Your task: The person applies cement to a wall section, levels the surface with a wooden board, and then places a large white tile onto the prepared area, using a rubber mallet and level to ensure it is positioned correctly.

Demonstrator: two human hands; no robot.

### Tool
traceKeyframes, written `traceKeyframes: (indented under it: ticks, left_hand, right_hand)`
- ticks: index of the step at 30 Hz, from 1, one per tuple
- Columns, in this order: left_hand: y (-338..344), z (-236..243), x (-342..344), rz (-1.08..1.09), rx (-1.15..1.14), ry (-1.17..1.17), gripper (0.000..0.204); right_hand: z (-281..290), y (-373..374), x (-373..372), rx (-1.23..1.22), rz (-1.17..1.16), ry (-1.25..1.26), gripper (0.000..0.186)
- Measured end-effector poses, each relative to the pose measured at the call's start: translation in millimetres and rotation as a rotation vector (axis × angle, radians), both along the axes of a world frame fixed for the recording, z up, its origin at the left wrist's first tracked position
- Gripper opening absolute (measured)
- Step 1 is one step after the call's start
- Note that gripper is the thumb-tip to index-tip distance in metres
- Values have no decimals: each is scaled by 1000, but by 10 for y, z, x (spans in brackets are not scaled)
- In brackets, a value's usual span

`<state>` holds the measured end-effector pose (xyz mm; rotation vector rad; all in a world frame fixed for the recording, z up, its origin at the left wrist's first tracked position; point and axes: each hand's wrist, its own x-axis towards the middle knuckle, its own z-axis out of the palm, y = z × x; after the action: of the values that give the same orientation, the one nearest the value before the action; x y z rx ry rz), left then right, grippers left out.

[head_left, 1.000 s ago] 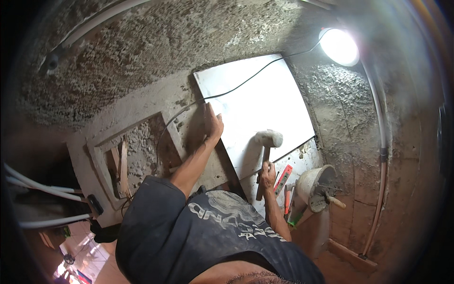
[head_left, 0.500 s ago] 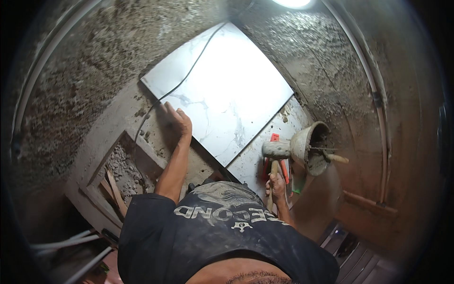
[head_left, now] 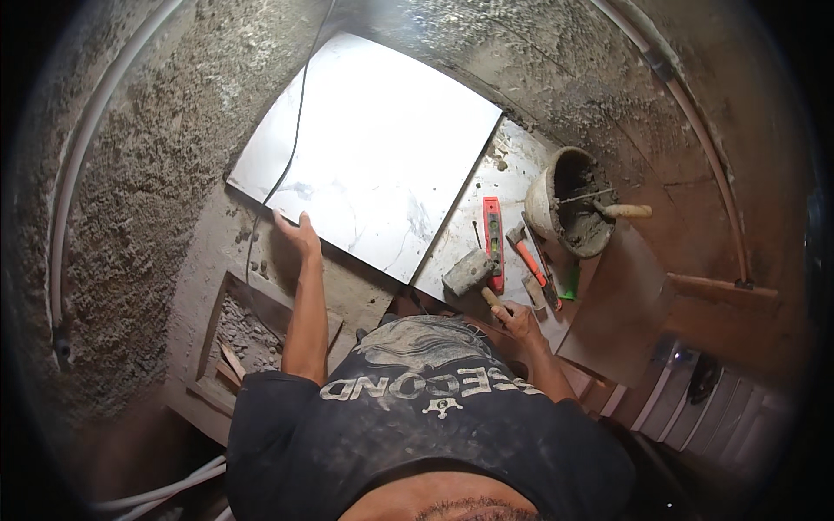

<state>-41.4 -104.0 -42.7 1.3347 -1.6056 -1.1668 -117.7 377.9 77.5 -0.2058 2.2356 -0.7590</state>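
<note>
A large white marble-patterned tile (head_left: pixel 373 148) lies in the corner between two rough walls, its near left edge raised above the grey surface below. My left hand (head_left: pixel 298 233) is at that edge, fingers stretched out against the tile's rim. In my right hand (head_left: pixel 519 321) is the wooden handle of a mallet, closed firmly in the fingers. The mallet's (head_left: pixel 469 274) pale, mortar-smeared head hangs beside the tile's near right edge, apart from it. A thin dark cable (head_left: pixel 300 130) runs across the tile's left part.
Right of the tile, a red spirit level (head_left: pixel 493 243) and an orange-handled tool (head_left: pixel 528 258) lie on a mortar-spotted white tile (head_left: pixel 512 182). Beyond them a bucket (head_left: pixel 540 201) of mortar holds a wooden-handled trowel (head_left: pixel 627 211). At left is a rectangular opening (head_left: pixel 252 321) with rubble and wood strips.
My view has turned, so the scene has shifted. The mallet has come away from beside the bucket toward me, its head now tilted. My left hand remains at the tile's edge.
</note>
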Motion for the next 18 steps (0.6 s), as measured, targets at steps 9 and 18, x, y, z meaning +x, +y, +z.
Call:
traceKeyframes:
  ticks: [9, 18]
  left_hand:
    - [-281, 167, 103, 118, 472, 159, 49]
    - [-272, 83, 37, 258, 541, 366, 44]
  right_hand:
    - [-243, -58, -11, -61, -18, 583, 37]
    - [-717, -240, -282, -26, 47, 699, 53]
